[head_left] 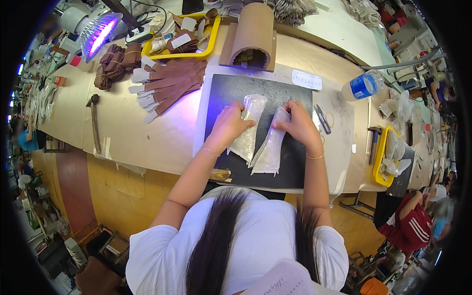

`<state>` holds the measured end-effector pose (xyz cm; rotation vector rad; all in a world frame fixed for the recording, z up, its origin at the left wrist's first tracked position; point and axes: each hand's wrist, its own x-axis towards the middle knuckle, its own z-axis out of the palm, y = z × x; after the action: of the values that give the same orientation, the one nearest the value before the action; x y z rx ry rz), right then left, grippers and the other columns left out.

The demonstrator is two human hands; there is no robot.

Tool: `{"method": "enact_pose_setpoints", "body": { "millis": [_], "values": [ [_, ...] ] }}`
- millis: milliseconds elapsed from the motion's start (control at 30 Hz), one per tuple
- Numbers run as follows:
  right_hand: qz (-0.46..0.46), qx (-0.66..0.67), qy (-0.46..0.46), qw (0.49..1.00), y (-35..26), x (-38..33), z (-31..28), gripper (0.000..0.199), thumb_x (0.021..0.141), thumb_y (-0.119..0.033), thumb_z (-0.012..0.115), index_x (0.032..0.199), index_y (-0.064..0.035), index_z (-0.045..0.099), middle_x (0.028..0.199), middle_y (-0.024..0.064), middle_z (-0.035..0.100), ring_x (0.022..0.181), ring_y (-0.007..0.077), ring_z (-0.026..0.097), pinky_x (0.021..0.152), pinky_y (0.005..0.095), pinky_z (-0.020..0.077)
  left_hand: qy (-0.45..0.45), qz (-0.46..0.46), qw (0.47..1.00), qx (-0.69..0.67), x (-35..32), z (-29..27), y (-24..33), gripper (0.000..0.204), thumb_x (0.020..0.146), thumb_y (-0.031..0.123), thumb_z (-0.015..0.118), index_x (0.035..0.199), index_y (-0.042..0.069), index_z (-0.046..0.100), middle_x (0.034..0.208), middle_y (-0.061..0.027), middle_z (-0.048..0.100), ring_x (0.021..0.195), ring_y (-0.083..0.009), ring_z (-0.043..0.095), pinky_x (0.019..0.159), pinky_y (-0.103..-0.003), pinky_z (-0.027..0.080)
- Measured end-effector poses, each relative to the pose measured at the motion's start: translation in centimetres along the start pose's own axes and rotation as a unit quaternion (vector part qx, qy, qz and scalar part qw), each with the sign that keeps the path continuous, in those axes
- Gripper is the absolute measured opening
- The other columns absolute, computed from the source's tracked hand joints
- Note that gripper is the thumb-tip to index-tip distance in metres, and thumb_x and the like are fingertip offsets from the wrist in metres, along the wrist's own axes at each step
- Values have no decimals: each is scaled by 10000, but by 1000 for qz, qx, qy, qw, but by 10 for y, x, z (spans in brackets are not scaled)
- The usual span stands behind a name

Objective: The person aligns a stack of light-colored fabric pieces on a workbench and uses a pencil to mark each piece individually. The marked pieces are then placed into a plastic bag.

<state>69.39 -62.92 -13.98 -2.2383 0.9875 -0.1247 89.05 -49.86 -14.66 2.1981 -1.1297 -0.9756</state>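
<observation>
Over a black mat (223,93) on the bench, my left hand (229,125) is closed on a pale grey flared piece (255,105), its thumb lying across the face. My right hand (301,125) pinches a second pale flared piece (268,152) near its narrow upper end, thumb in front and fingers behind. Both pieces look like thin layers stacked together. They spread apart at the top, and their wide lower ends nearly meet. The fingers behind each piece are partly hidden.
Brown strips with pale ends (172,86) fan out at left, near brown bundles (115,61), a lit lamp (101,37) and a hammer (95,123). A brown arched block (253,29) stands behind the mat. At right are snips (322,119), a bottle (361,87) and another hammer (374,142).
</observation>
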Motion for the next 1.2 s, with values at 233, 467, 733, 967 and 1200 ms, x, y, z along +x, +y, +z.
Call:
{"method": "enact_pose_setpoints", "body": {
  "millis": [233, 467, 733, 967, 1200],
  "values": [
    [13, 365, -113, 924, 27, -21, 3, 489, 826, -112, 848, 1173, -75, 507, 996, -13, 563, 875, 82, 548, 794, 264, 487, 37, 47, 998, 21, -7, 18, 8, 616, 754, 239, 852, 1217, -30, 547, 1017, -188, 630, 1002, -348, 621, 871, -430, 497],
    [22, 505, -71, 860, 31, -52, -16, 416, 843, -52, 817, 1160, -57, 548, 1048, 38, 652, 1017, 144, 650, 911, 280, 528, 42, 101, 993, 50, -21, 30, 21, 552, 867, 217, 725, 1309, -18, 492, 1154, -266, 579, 1073, -444, 602, 946, -496, 487],
    [-100, 480, -48, 870, 42, -71, 12, 302, 845, -2, 778, 1063, -70, 581, 1110, 95, 691, 1225, 265, 616, 1059, 400, 471, 64, 257, 910, 317, -20, -14, 11, 397, 896, 152, 683, 1238, 36, 519, 1069, -189, 582, 931, -368, 643, 753, -472, 530],
    [-130, 73, -59, 987, 4, -81, -19, 440, 777, -38, 777, 1197, -92, 658, 1028, 77, 628, 1011, 290, 589, 877, 397, 460, 53, 276, 885, 372, -12, -10, -15, 368, 891, 256, 714, 1141, 65, 523, 1010, -149, 609, 893, -329, 650, 699, -454, 526],
    [-234, -64, -67, 968, -6, -87, -11, 333, 796, -92, 762, 1124, -135, 722, 1001, 68, 578, 942, 270, 584, 843, 401, 456, 12, 284, 893, 348, -7, -24, -12, 348, 921, 321, 682, 1132, 78, 548, 999, -152, 612, 897, -355, 662, 725, -466, 524]
  ]
}}
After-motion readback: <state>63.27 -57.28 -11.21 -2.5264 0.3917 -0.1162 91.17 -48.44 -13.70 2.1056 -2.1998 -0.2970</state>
